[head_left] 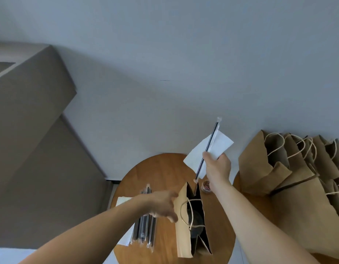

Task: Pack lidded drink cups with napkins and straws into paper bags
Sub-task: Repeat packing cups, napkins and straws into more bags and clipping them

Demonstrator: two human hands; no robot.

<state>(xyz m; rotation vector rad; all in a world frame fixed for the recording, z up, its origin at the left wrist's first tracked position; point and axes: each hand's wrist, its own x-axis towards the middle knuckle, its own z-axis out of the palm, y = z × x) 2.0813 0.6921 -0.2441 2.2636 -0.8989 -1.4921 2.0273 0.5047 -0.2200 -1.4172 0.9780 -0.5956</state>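
Observation:
An open brown paper bag [182, 235] stands on the round wooden table [165, 172], with a dark lidded cup [196, 220] visible inside it. My left hand [161, 204] touches the bag's left wall, fingers spread. My right hand [217, 166] is raised above the bag's far end and pinches a white napkin [220, 144] together with a wrapped black straw [207, 149]. The straw's lower tip points down toward the bag's mouth.
Several wrapped straws [145, 231] lie on a stack of white napkins [124, 239] at the table's left. A small round jar [206, 186] sits behind the bag. Several paper bags with twine handles [290, 168] crowd the right. A grey sofa [31, 130] stands at the left.

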